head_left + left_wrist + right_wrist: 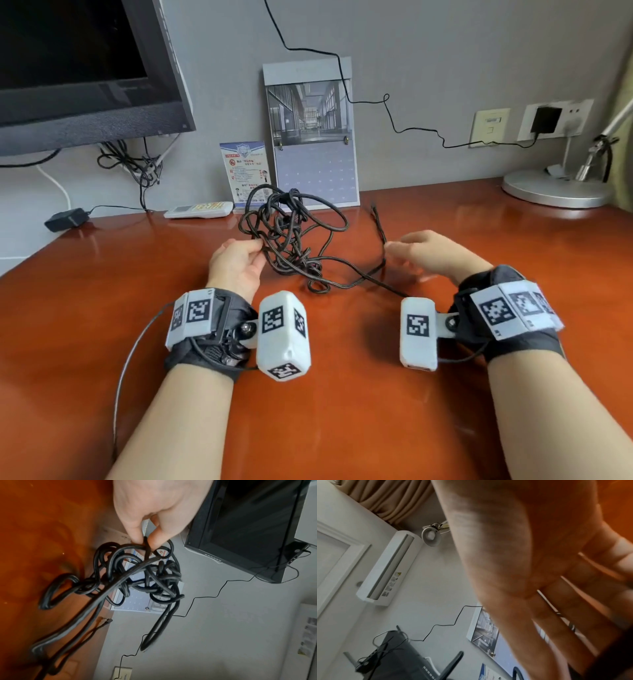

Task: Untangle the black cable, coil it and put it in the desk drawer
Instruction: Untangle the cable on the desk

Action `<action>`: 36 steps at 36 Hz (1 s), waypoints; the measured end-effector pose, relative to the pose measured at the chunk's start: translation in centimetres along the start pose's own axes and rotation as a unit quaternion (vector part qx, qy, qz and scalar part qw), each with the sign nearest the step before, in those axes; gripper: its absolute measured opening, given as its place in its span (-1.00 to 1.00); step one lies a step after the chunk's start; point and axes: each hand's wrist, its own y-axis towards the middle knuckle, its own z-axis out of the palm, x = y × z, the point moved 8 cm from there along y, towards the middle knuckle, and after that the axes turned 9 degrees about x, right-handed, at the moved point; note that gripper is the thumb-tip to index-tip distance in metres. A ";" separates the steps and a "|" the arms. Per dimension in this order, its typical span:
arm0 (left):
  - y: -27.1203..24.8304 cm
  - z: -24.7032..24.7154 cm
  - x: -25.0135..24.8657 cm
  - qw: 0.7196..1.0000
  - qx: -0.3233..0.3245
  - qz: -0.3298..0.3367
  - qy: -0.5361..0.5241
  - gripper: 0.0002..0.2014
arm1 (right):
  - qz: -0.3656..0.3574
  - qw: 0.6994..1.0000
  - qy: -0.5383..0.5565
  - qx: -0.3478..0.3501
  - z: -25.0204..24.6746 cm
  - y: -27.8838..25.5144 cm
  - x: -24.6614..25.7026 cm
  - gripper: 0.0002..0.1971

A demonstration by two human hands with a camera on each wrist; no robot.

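Fingers (135,534) of the left hand (236,263) pinch a strand of the tangled black braided cable (291,236) on the glossy reddish-brown wooden surface (342,394); the right hand (435,253) hovers beside it, fingers loosely extended, blurred.

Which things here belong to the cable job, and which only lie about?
Job: black cable, left hand pinching it, right hand open beside it.
Lying about: remote control, calendar, leaflet, lamp base, monitor, power adapter.

Left hand (154,504) pinches strand atop tangled black cable (137,577); loops hang over desk (34,534); monitor (248,527) behind.
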 end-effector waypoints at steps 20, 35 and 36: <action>-1.2 0.8 0.8 0.996 -0.043 0.028 -0.069 -0.44 | -0.038 0.975 -0.219 0.016 2.2 0.8 1.2 -0.86; -2.3 3.7 0.7 0.992 0.031 0.042 0.118 -0.73 | -0.065 0.981 -0.171 0.069 4.2 0.5 2.9 -0.64; -2.4 3.8 0.5 0.988 0.030 0.045 0.146 -0.73 | -0.068 0.982 -0.163 0.061 4.1 0.5 3.0 -0.64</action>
